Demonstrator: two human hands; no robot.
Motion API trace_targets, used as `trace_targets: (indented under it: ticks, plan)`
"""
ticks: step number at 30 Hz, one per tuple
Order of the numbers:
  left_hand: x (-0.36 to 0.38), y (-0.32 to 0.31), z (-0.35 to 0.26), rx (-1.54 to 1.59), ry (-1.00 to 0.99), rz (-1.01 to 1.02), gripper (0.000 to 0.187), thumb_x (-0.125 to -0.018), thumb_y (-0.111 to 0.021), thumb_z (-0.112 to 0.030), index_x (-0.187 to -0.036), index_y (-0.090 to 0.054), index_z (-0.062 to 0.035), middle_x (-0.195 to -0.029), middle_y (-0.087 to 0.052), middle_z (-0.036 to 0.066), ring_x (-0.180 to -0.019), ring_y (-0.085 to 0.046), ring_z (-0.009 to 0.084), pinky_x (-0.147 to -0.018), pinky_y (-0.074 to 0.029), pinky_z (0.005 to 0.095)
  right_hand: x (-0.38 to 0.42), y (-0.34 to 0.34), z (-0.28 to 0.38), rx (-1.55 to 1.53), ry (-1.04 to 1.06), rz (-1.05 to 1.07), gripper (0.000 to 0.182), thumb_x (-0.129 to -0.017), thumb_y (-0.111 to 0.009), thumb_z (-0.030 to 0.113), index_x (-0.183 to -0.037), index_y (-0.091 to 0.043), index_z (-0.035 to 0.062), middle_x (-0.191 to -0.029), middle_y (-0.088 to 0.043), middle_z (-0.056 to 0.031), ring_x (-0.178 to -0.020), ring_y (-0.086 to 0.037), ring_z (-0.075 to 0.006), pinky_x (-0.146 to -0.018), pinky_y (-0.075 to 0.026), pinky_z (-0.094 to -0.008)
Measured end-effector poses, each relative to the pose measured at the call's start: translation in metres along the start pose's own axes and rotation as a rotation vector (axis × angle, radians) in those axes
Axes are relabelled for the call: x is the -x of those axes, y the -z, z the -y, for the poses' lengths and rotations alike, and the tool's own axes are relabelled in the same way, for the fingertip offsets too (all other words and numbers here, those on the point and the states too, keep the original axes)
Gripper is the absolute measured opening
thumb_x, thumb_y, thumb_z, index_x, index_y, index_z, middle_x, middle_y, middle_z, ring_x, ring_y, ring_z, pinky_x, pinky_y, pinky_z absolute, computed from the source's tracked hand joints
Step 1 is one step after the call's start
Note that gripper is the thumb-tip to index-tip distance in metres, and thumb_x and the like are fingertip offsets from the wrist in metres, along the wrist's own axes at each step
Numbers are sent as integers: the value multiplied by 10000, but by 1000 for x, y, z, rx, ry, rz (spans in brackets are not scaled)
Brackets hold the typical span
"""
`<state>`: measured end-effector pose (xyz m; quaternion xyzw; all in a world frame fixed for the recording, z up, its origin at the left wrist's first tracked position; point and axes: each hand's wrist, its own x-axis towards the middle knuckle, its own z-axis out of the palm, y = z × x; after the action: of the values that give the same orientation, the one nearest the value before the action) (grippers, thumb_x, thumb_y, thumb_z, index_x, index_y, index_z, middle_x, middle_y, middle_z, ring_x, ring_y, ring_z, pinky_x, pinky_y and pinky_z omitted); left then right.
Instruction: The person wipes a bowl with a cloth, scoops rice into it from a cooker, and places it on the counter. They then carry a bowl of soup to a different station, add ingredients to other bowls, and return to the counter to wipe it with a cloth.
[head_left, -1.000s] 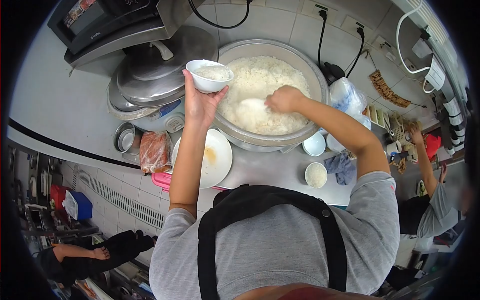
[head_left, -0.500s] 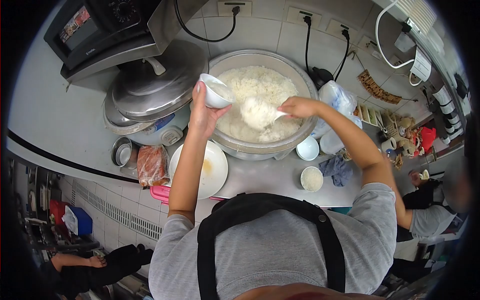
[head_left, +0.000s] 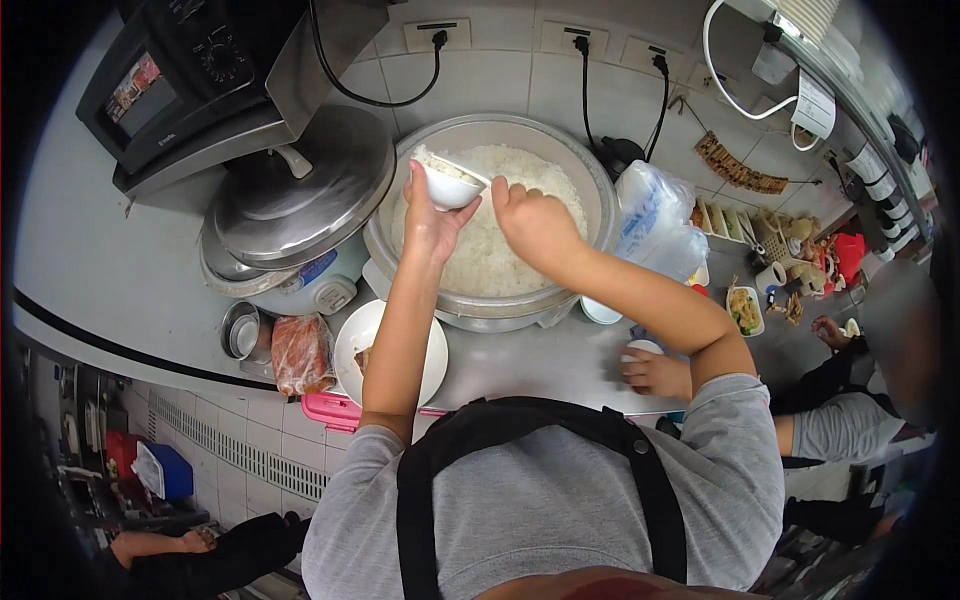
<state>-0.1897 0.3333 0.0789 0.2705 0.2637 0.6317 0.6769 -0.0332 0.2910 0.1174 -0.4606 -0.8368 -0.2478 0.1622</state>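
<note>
My left hand (head_left: 432, 222) holds a tilted white bowl (head_left: 449, 187) with rice in it, over the left part of a large round pot. Cooked white rice (head_left: 490, 240) fills much of the pot (head_left: 500, 303). My right hand (head_left: 533, 222) is closed round the handle of a white paddle (head_left: 478, 178), whose visible part meets the bowl's rim. Below my right forearm, another person's hand (head_left: 660, 372) grips a small white bowl (head_left: 643, 348) on the steel counter.
A metal lid (head_left: 305, 190) leans left of the pot, below a microwave (head_left: 165, 85). A white plate (head_left: 425, 365) and a wrapped package (head_left: 302, 352) are nearer me. Plastic bags (head_left: 645, 215) lie right of the pot; a co-worker (head_left: 850, 420) is farther right.
The paddle has moved from the rice to the bowl, which now holds more rice. Another hand has come to the small bowl. Food now shows on the plate.
</note>
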Motion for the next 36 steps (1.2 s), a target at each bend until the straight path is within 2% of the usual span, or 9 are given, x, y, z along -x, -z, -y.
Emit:
trace_targets:
  ticks: [5,8,15,17,25,28,30,35,36]
  plan:
    - [10,-3,-11,28,10,-35,673,-822,-383,-591,-1254,-328,-78,-1247,-393,153,-1133,-424,294,-914,-378,458,-12,13,-26,-231,-141,-146,346,-732,-517,57,-1077,-497,44,-706,-563,-121,-622,-591,-267,-539,-483,-348]
    - [16,-7,-19,-22,-35,-4,661,-821,-390,-573,-1262,-317,-86,-1257,-393,138,-1137,-423,295,-915,-369,475,-12,3,-32,-237,101,-135,326,-742,-510,48,-1065,-527,89,-736,-580,-118,-678,-593,-261,-564,-479,-351]
    - [25,7,-13,-54,-90,-87,622,-835,-364,-528,-1278,-303,-96,-1284,-374,129,-1153,-410,315,-916,-351,504,-11,-44,-63,-227,0,-104,197,-782,-481,126,-949,-584,105,-703,-590,-101,-670,-591,-260,-567,-450,-399]
    - [27,7,-17,-51,-124,-124,611,-834,-361,-526,-1275,-313,-105,-1278,-382,130,-1159,-402,317,-911,-352,504,-4,-54,-55,-45,88,432,201,-789,-490,245,-817,-629,103,-696,-616,-88,-655,-600,-265,-603,-453,-397]
    - [32,20,-32,4,-183,-122,599,-831,-360,-524,-1273,-312,-122,-1284,-367,128,-1167,-388,315,-909,-359,501,27,-57,-53,-350,345,604,324,-791,-492,398,-777,-654,118,-681,-615,-95,-638,-595,-264,-623,-446,-385]
    - [35,18,-35,15,-182,-124,593,-834,-353,-522,-1270,-314,-122,-1281,-370,127,-1161,-393,315,-904,-366,492,18,-87,-81,-636,214,803,347,-819,-498,403,-800,-660,97,-587,-574,-101,-461,-521,-224,-470,-404,-343]
    - [38,18,-36,20,-173,-127,591,-836,-350,-522,-1269,-315,-122,-1280,-372,127,-1159,-395,314,-901,-369,489,7,-90,-95,-939,-107,1177,378,-840,-496,410,-806,-655,69,-556,-527,-33,-432,-436,-116,-414,-349,-262]
    - [39,12,-23,4,-110,-110,616,-833,-352,-537,-1273,-312,-108,-1275,-378,132,-1152,-402,310,-900,-371,479,-35,-33,-115,-980,-174,990,364,-855,-489,393,-773,-643,73,-522,-456,7,-437,-377,-75,-392,-316,-226]
    - [37,10,-20,5,-107,-104,616,-833,-352,-537,-1273,-312,-108,-1275,-378,132,-1152,-402,310,-900,-371,479,-39,-27,-107,-927,-193,701,379,-850,-482,410,-754,-630,75,-543,-492,-33,-445,-422,-101,-401,-341,-252]
